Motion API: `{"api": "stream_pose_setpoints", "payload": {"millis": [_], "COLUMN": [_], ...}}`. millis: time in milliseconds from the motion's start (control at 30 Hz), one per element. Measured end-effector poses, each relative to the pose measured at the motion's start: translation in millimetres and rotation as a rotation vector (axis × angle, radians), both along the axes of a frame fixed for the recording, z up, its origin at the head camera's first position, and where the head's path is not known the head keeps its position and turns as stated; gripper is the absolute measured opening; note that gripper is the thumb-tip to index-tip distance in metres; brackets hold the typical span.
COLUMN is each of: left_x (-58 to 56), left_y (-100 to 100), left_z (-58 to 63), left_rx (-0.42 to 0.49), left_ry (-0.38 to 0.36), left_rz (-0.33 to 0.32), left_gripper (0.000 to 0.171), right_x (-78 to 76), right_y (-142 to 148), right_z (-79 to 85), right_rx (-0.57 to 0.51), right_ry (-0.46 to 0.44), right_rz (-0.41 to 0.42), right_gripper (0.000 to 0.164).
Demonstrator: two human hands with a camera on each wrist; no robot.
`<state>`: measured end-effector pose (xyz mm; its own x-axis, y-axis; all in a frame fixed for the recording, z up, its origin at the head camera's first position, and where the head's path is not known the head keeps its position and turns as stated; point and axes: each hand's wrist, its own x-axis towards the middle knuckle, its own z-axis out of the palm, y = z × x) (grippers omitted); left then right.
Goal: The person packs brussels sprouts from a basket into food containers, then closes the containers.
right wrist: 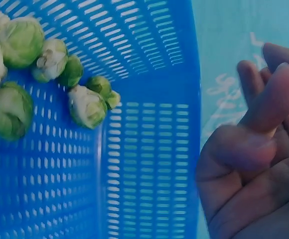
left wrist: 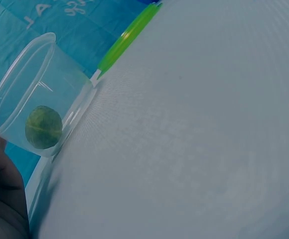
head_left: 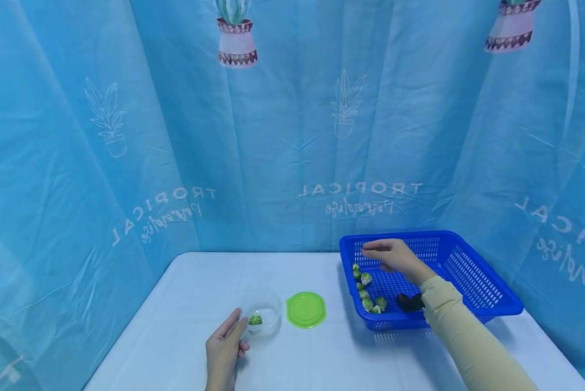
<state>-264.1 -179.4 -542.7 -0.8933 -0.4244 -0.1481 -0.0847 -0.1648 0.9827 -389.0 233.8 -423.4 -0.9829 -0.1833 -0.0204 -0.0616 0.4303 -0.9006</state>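
At the side of a clear plastic tub (head_left: pixel 271 327) on the table, my left hand (head_left: pixel 225 345) pinches the rim between thumb and fingers. One Brussels sprout (left wrist: pixel 44 127) lies inside the tub. Over the left part of a blue perforated basket (head_left: pixel 509 305) hovers my right hand (head_left: pixel 394 256), fingers loosely bent, with nothing seen between them. Several Brussels sprouts (right wrist: pixel 24 42) lie along the basket's left side, below that hand. To the right of the tub, a green lid (head_left: pixel 306 310) lies flat.
Dark, rounded items (head_left: pixel 409 302) of unclear kind lie in the basket near its front wall, partly behind the right sleeve. The white table (head_left: pixel 175 326) is enclosed by a blue printed curtain (head_left: pixel 272 136) at the back and sides.
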Motion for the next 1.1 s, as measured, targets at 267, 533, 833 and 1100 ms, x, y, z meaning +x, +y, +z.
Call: {"api": "stream_pose_setpoints", "payload": {"millis": [267, 533, 833, 1100], "left_x": [1.5, 1.8, -0.5, 1.8], "left_y": [0, -2, -1, -2], "left_z": [2.0, 2.4, 3.3, -1.9], "left_rx": [0.005, 0.011, 0.015, 0.017], "left_ry": [0.008, 0.030, 0.046, 0.047], "left_rz": [0.013, 0.000, -0.003, -0.007], "left_gripper": [0.056, 0.056, 0.055, 0.055], "right_x": [-9.4, -11.8, -15.5, -17.2], "right_y": [9, 5, 7, 10], "right_z": [-16.7, -23.4, -29.9, -41.6], "right_rx": [-0.005, 0.027, 0.026, 0.045], "right_ry": [-0.038, -0.045, -0.086, -0.139], "right_rz": [-0.034, -0.049, -0.067, -0.032], "right_gripper": [0.049, 0.048, 0.044, 0.047]}}
